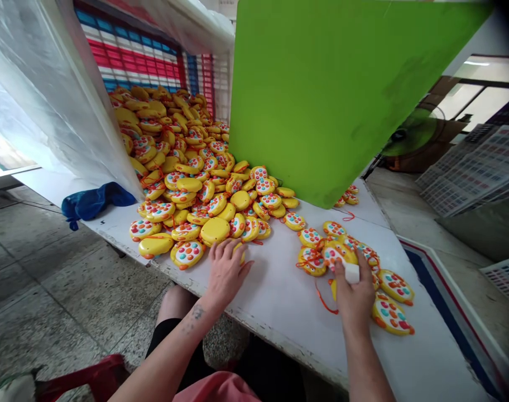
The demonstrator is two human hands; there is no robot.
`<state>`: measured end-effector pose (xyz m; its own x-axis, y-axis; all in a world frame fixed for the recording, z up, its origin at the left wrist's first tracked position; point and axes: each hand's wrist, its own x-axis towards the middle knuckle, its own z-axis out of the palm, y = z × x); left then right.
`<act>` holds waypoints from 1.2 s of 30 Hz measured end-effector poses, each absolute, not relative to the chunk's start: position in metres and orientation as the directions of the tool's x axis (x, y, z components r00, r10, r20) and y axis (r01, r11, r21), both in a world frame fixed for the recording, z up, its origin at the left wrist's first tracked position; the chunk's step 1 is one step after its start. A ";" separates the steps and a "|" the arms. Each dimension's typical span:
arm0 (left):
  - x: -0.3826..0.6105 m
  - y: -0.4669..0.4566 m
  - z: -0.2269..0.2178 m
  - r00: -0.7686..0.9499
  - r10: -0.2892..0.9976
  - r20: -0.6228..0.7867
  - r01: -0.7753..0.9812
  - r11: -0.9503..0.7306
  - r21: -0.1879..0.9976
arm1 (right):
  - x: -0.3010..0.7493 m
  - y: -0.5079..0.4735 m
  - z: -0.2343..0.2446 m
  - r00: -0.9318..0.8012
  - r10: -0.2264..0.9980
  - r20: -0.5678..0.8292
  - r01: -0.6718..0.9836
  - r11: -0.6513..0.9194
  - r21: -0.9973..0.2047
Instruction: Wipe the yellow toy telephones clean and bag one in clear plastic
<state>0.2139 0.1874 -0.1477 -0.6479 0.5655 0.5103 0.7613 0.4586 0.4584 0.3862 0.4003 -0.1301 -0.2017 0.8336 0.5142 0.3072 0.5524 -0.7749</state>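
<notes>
My left hand (227, 269) rests at the near edge of a heap of yellow toys (190, 184), fingers stretched out and apart. Its fingertips touch a yellow toy (239, 252) that they partly cover. The toys are rounded, with coloured buttons on a white face and orange cords; some lie with the plain yellow back up. Over on the right, my right hand (357, 287) is closed round a small white block (352, 273), between thumb and fingers. A button-faced toy (337, 254) sits right at those fingers, slightly blurred; whether it is gripped too, I cannot tell.
A large green board (317, 95) stands upright behind the table (275, 290). The heap spills from a striped, plastic-draped enclosure (133, 50). A blue cloth (97, 202) lies at left. More toys (392, 314) lie beside my right hand. A fan (413, 134) and crates (484, 167) stand beyond.
</notes>
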 end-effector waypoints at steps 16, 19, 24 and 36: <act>0.238 0.217 -0.170 -0.682 0.730 0.049 -0.028 -0.093 0.995 | 0.356 0.335 -0.181 -0.750 0.625 0.217 0.054 0.385 -0.921; 0.245 0.219 -0.171 -0.636 0.771 -0.021 -0.223 -0.158 0.962 | 0.364 0.341 -0.175 -0.701 0.679 0.218 0.049 0.351 -0.935; 0.247 0.215 -0.168 -0.598 0.802 -0.015 -0.238 -0.159 0.958 | 0.368 0.340 -0.164 -0.757 0.635 0.155 0.031 0.272 -0.962; 0.246 0.212 -0.170 -0.614 0.787 0.050 -0.249 -0.254 0.935 | 0.362 0.334 -0.167 -0.811 0.581 0.069 0.020 0.144 -0.989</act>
<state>0.2456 0.2122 -0.1703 -0.6145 0.7874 0.0499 -0.2494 -0.2539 0.9345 0.3619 0.3345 -0.1668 -0.8109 0.5811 0.0685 0.0198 0.1443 -0.9893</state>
